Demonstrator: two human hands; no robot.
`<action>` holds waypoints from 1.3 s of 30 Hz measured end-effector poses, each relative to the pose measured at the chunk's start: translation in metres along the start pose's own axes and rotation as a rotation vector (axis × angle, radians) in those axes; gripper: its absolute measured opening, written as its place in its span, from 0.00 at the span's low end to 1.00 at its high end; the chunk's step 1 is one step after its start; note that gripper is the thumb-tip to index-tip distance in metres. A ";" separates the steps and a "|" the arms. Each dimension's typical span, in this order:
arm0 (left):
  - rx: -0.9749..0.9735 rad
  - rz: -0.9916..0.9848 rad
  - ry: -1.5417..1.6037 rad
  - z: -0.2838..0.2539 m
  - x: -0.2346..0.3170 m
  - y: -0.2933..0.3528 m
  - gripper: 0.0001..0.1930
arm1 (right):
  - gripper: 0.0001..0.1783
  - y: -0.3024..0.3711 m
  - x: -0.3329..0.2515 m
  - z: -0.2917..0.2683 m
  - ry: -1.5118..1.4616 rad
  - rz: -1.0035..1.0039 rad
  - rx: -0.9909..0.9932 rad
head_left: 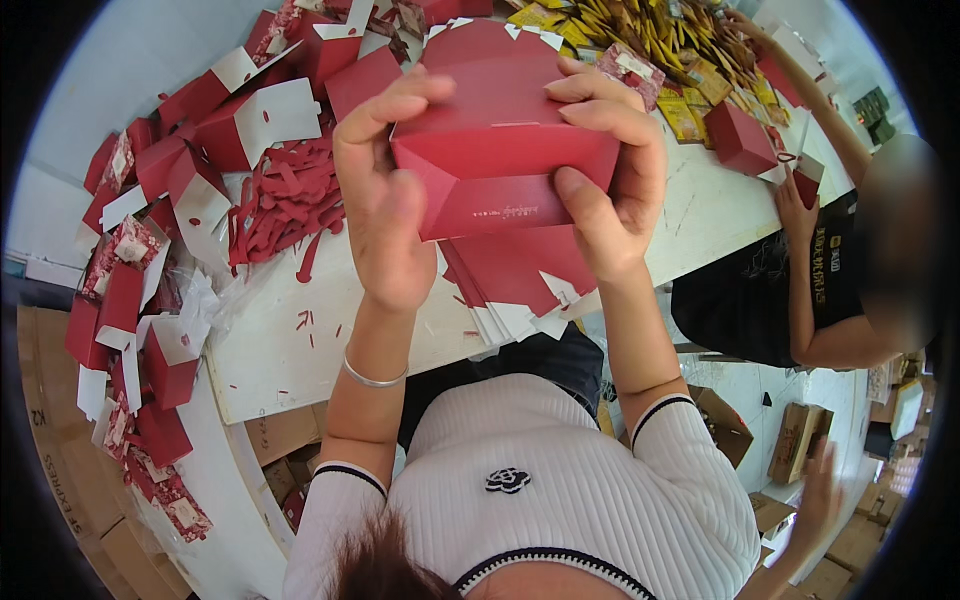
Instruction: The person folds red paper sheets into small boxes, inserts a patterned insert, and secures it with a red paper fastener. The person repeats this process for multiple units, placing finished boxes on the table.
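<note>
Between my two hands a red cardboard box (pixel 500 130) is raised above the table's near edge, with a folded panel facing me and small white print on it. My left hand (pixel 385 200) grips its left side, fingers bent over the upper edge, thumb by the lower left corner. On the right, my right hand (pixel 622 180) holds the box with its fingers over the top and its thumb pressed on the lower panel. Partly hidden beneath, a stack of flat red-and-white box blanks (pixel 525 265) lies at the table edge.
Red boxes (pixel 225 130) heap up at left, beside a pile of red paper strips (pixel 290 205). Yellow packets (pixel 690 75) spread over the far right. A co-worker there has scissors (pixel 790 157) by a red box. Another person's hand (pixel 820 490) shows at lower right.
</note>
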State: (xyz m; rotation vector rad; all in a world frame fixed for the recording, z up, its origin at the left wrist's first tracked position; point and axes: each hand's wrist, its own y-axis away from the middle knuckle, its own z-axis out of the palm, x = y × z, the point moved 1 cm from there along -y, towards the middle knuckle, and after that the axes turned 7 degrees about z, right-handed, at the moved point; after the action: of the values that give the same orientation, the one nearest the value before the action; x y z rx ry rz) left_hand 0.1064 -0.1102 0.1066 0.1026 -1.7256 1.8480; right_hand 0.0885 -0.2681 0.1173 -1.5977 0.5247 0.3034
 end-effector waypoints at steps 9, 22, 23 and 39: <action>0.122 -0.918 0.690 -0.033 0.007 0.040 0.40 | 0.19 0.032 0.013 0.003 -0.237 0.202 0.133; 0.197 -0.845 -0.168 -0.095 0.079 0.116 0.24 | 0.14 0.048 0.018 0.065 -0.061 0.308 -0.313; 0.436 -1.013 0.176 -0.096 0.082 0.115 0.25 | 0.13 0.047 0.012 0.071 -0.064 0.213 -0.354; 0.590 -1.139 0.305 -0.078 0.074 0.117 0.18 | 0.31 0.046 0.003 0.092 0.337 0.212 -1.018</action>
State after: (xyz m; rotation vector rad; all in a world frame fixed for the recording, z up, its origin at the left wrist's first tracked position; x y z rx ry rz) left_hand 0.0173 -0.0076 0.0245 0.8024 -0.5814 1.2870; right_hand 0.0781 -0.1794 0.0665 -2.6109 0.8792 0.5106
